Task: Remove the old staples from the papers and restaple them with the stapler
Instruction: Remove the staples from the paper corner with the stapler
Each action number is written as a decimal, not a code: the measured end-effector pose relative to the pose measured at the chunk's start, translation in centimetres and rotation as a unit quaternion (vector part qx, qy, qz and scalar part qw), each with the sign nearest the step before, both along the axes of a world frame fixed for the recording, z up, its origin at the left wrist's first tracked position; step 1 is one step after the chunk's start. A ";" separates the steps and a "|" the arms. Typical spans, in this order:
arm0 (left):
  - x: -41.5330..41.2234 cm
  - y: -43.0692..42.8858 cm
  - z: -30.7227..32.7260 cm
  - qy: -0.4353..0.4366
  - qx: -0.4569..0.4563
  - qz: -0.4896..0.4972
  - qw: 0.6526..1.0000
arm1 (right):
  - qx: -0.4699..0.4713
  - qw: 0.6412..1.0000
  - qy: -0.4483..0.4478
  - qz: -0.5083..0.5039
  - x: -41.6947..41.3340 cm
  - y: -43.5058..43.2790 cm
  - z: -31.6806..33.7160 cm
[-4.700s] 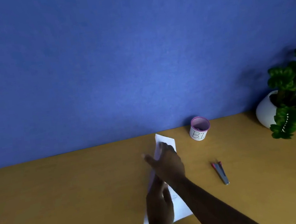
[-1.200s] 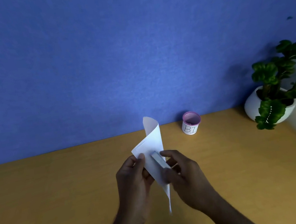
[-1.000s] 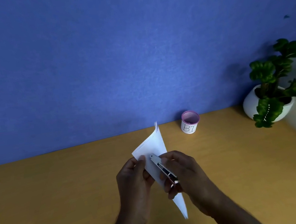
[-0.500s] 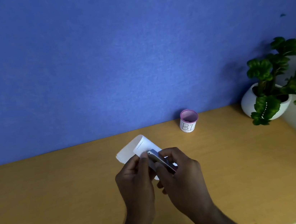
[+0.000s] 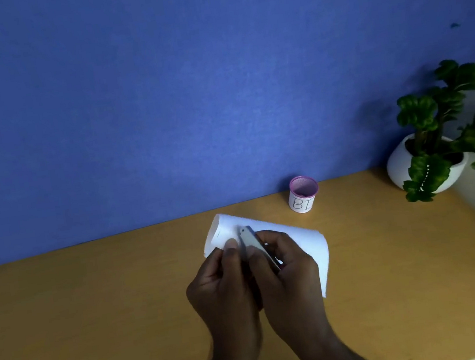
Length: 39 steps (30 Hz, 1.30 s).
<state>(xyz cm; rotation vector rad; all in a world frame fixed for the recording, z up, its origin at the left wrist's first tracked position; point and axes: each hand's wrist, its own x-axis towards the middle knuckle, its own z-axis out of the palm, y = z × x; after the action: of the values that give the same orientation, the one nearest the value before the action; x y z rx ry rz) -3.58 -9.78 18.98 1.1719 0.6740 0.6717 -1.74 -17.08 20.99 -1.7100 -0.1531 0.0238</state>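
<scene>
The white papers [image 5: 301,239] curl over in front of me above the wooden desk [image 5: 95,304]. My left hand [image 5: 223,284] pinches their near left corner between thumb and fingers. My right hand [image 5: 284,273] grips a small grey stapler [image 5: 251,240], its front end set against the same corner beside my left thumb. A short dark mark that may be a staple shows near the papers' left edge. The corner itself is hidden by my fingers.
A small pink-rimmed cup [image 5: 303,194] labelled "BI" stands at the back against the blue wall. A potted green plant [image 5: 436,138] in a white pot sits at the far right. The desk's front edge runs along the lower right.
The papers were lying flat with the stapler beside them; now both are in my hands. In the last second the papers dropped from upright to curled over, and both hands drew together.
</scene>
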 end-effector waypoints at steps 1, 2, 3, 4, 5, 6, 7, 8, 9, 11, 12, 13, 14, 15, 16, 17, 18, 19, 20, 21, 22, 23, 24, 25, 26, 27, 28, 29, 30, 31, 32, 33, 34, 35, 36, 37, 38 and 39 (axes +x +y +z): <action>0.0 -0.2 0.0 -0.002 -0.004 -0.003 1.000 | 0.014 1.000 0.009 -0.005 0.2 0.0 0.0; 0.0 -0.3 0.0 -0.005 -0.010 -0.008 1.000 | 0.031 0.999 0.019 -0.006 0.3 -0.1 0.0; 0.0 -0.4 0.1 -0.008 -0.013 -0.011 1.000 | 0.046 0.999 0.025 -0.007 0.5 -0.2 0.1; 0.1 -0.5 0.1 -0.012 -0.012 -0.012 1.000 | 0.054 0.998 0.028 -0.006 0.6 -0.4 0.2; 0.1 -0.4 0.2 -0.019 -0.010 -0.014 1.000 | 0.054 0.998 0.028 -0.004 0.6 -0.5 0.3; 0.2 -0.3 0.2 -0.029 -0.008 -0.015 0.999 | 0.052 0.998 0.027 -0.002 0.5 -0.6 0.4; 0.2 -0.2 0.3 -0.038 -0.005 -0.015 0.999 | 0.047 0.999 0.023 0.001 0.4 -0.7 0.4; 0.3 0.0 0.4 -0.044 0.001 -0.011 0.999 | 0.038 0.999 0.017 0.002 0.3 -0.7 0.4; 0.3 0.2 0.4 -0.047 0.008 -0.007 0.999 | 0.024 1.000 0.010 0.004 0.3 -0.7 0.4; 0.5 0.5 0.4 -0.051 0.017 -0.002 0.999 | -0.014 1.000 -0.004 0.016 0.3 -0.7 0.5; 0.5 0.6 0.4 -0.052 0.020 -0.001 0.998 | -0.033 0.999 -0.014 0.021 0.4 -0.7 0.6; 0.5 0.7 0.4 -0.051 0.025 0.001 0.998 | -0.048 0.998 -0.027 0.022 0.4 -0.7 0.8; 0.6 0.7 0.3 -0.048 0.032 0.003 0.998 | -0.057 0.997 -0.041 0.018 0.4 -0.6 1.0; 0.6 0.7 0.4 -0.043 0.041 0.005 0.998 | -0.061 0.997 -0.054 0.012 0.4 -0.6 1.2; 0.6 0.6 0.5 -0.037 0.051 0.008 0.998 | -0.065 0.996 -0.065 0.009 0.4 -0.6 1.5; 0.6 0.6 0.6 -0.032 0.060 0.011 0.998 | -0.071 0.995 -0.074 0.008 0.4 -0.6 1.6; 0.5 0.5 0.7 -0.026 0.070 0.013 0.997 | -0.080 0.993 -0.082 0.008 0.4 -0.5 1.8; 0.5 0.5 0.8 -0.021 0.078 0.016 0.997 | -0.089 0.992 -0.092 0.008 0.4 -0.5 1.9; 0.4 0.4 0.9 -0.018 0.084 0.017 0.996 | -0.097 0.990 -0.102 0.008 0.4 -0.5 2.1; 0.4 0.4 0.9 -0.017 0.086 0.018 0.996 | -0.102 0.989 -0.110 0.006 0.5 -0.4 2.2; 0.3 0.3 1.0 -0.018 0.085 0.020 0.996 | -0.102 0.988 -0.117 0.004 0.5 -0.4 2.3; 0.4 0.3 1.1 -0.019 0.083 0.021 0.996 | -0.099 0.987 -0.123 0.002 0.5 -0.4 2.3; 0.4 0.3 1.1 -0.019 0.083 0.021 0.996 | -0.096 0.987 -0.127 0.001 0.5 -0.4 2.4; 0.5 0.2 1.1 -0.017 0.086 0.021 0.996 | -0.092 0.988 -0.127 0.002 0.4 -0.3 2.4; 0.5 0.2 1.0 -0.013 0.089 0.020 0.996 | -0.088 0.988 -0.125 0.004 0.4 -0.3 2.4; 0.6 0.1 1.0 -0.007 0.092 0.020 0.996 | -0.084 0.989 -0.123 0.004 0.5 -0.2 2.4; 0.6 0.0 1.0 -0.002 0.092 0.020 0.996 | -0.082 0.989 -0.123 0.002 0.5 -0.2 2.4; 0.6 0.0 1.0 0.000 0.087 0.022 0.996 | -0.081 0.989 -0.122 0.003 0.6 -0.1 2.5; 0.6 0.0 1.0 -0.002 0.080 0.023 0.997 | -0.077 0.990 -0.114 0.006 0.6 0.0 2.5; 0.6 0.1 1.0 -0.004 0.074 0.023 0.997 | -0.066 0.993 -0.097 0.010 0.7 0.1 2.5; 0.7 0.1 1.0 -0.003 0.071 0.023 0.997 | -0.048 0.996 -0.073 0.012 0.7 0.2 2.4; 0.8 0.2 1.1 -0.001 0.069 0.023 0.997 | -0.029 0.998 -0.049 0.009 0.7 0.2 2.3; 0.8 0.1 1.1 -0.001 0.061 0.022 0.998 | -0.011 0.999 -0.030 0.003 0.6 0.3 2.3; 0.9 0.1 1.2 -0.002 0.047 0.020 0.999 | 0.007 1.000 -0.013 -0.004 0.6 0.4 2.2; 0.9 0.0 1.2 -0.003 0.032 0.018 0.999 | 0.027 1.000 0.004 -0.010 0.5 0.4 2.2; 0.9 -0.2 1.3 -0.002 0.019 0.016 1.000 | 0.045 0.999 0.020 -0.013 0.5 0.5 2.2; 0.9 -0.2 1.4 -0.001 0.008 0.013 1.000 | 0.060 0.997 0.035 -0.015 0.4 0.6 2.2; 0.9 -0.3 1.5 0.000 0.000 0.009 1.000 | 0.075 0.996 0.049 -0.015 0.3 0.7 2.3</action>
<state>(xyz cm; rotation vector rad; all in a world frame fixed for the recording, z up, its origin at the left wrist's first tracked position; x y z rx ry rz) -2.63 -10.05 20.50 1.1668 0.6862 0.6873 -1.42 -16.39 23.30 -1.5575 -0.0544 0.0709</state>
